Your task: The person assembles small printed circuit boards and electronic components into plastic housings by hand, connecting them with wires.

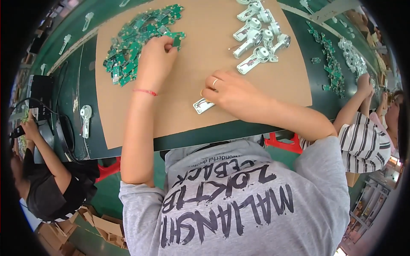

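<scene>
Left hand (159, 50) curled at green boards (141, 32), grip unclear | right hand (226, 91) holding half-hidden white casing (200, 106)

An electronics assembly workshop: circuit boards (131, 49) and handled casings (255, 61) on a cardboard sheet (205, 38), co-workers (366, 143) on either side of it.

Brown cardboard (205, 47) carries green circuit boards (132, 40) (piled) and white casings (255, 37).

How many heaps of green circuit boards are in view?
2: one wide heap on the brown cardboard, by the left hand; a narrower heap on the green table, right of the cardboard. Others may be hidden.
</scene>
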`<state>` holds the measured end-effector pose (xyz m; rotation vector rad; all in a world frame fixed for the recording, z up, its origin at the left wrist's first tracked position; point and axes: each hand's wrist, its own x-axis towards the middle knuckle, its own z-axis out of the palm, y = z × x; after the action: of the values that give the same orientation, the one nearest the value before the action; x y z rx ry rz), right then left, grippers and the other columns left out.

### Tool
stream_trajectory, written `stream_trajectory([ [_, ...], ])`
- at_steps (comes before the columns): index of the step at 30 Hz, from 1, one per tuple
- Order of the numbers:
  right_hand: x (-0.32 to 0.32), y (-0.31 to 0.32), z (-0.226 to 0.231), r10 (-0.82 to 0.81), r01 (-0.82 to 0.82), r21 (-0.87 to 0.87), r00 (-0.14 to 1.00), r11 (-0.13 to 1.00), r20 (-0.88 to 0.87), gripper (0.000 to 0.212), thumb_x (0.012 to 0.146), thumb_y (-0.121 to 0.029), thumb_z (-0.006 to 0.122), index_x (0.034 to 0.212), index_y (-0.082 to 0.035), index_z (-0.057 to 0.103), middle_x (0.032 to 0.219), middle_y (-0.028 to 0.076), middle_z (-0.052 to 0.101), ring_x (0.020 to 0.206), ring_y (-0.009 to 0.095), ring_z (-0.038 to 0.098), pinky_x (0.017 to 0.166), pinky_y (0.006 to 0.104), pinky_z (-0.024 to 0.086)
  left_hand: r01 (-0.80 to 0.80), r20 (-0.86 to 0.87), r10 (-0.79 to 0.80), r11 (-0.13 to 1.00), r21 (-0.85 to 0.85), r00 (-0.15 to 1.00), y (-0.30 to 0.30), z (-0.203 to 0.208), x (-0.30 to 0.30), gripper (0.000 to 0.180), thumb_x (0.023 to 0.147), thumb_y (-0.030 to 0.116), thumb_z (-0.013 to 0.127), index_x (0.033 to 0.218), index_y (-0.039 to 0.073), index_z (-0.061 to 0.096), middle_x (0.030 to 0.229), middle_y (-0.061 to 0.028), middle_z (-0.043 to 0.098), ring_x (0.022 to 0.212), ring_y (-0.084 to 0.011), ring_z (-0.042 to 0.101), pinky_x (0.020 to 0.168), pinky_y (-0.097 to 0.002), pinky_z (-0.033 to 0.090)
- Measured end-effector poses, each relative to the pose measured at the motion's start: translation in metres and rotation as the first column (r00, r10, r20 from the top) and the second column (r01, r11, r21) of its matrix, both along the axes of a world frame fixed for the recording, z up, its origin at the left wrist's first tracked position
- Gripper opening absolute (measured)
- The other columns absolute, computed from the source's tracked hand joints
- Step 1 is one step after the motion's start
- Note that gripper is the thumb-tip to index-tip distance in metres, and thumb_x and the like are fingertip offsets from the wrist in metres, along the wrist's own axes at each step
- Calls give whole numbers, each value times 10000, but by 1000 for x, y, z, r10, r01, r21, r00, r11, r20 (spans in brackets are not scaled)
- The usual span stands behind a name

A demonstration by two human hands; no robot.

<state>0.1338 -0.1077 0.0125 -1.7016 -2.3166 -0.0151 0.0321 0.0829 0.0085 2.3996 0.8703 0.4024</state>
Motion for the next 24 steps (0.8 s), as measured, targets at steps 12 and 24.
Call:
stream_trajectory([
  [12, 9, 13, -6, 52, -54, -13, 995, 998, -80, 210, 651, -131, 617, 833, -46, 552, 847, 62, 526, 859, 219, 524, 703, 333, 421, 233, 273, -115, 860, -454, 955, -101, -2, -77, 80, 827, 32, 564, 863, -25, 521, 1097, -84, 566, 725, -164, 552, 620, -263, 459],
  [24, -2, 21, 4, 234, -230, -45, 960, 972, 150, 195, 669, -106, 619, 853, -55, 582, 774, 68, 581, 795, 205, 576, 694, 337, 421, 105, 259, -75, 989, -104, 963, -118, -15, -80, 102, 776, 20, 603, 858, -9, 551, 953, -90, 581, 869, -257, 550, 740, -331, 458],
])
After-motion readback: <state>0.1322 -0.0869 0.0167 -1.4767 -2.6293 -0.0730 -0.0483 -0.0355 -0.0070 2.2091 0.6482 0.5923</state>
